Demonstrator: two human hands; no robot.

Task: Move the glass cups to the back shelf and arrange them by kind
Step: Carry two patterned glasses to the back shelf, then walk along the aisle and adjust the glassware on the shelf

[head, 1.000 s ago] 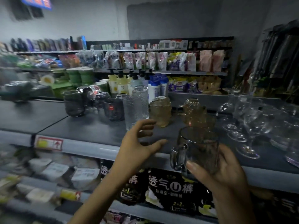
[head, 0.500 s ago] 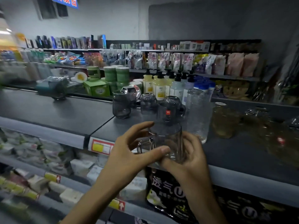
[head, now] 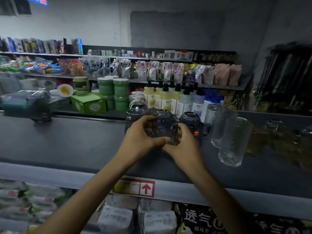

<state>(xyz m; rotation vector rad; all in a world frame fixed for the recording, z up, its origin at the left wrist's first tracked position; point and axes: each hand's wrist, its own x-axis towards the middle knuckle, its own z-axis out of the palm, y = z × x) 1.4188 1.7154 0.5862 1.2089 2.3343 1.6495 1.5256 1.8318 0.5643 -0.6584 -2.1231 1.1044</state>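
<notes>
Fingers of left hand (head: 140,134) and right hand (head: 184,144) clamp the clear mug (head: 162,130); smoky mugs (head: 192,121) behind.

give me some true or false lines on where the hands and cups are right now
1. The left hand and right hand both grip one clear mug. True.
2. The tall bumpy glasses stand left of the hands. False: they stand to the right.
3. Pump bottles stand behind the dark cups. True.
4. The arrow on the shelf label points down. False: it points up.
</notes>
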